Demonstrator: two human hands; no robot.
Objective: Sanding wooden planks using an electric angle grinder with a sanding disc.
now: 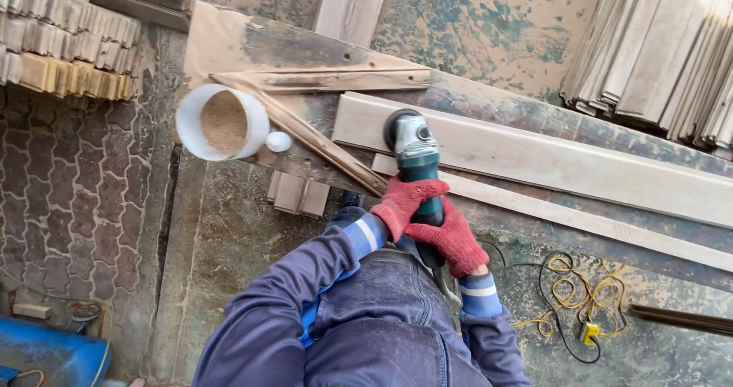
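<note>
— What do the hands hold?

— Both hands wear red gloves. The left hand [402, 204] and the right hand [452, 238] are wrapped tight around the body of a green angle grinder [417, 162]. Each grip is closed all the way on the tool, with no gap showing. The left hand sits nearer the tool's head, and the right hand sits just behind it, closer to the person's body.

— Where is the tool's head?

— Just past the grip, the round head rests on the end of a long pale plank [550, 158]. I cannot tell if the disc touches the wood.

— What is under the plank?

— A rough tabletop [259, 47] made of old boards. A thinner strip of wood [580, 217] lies beside the plank, on the side nearer the hands.

— And further out?

— To the left of the grip stands a white bucket [191, 124] with brown sawdust in it. Next to it is a small white ball [279, 141]. To the right of the grip and lower down, a yellow cord [569, 288] lies tangled on the floor. Far off on both sides are stacks of wooden slats [657, 51].
</note>
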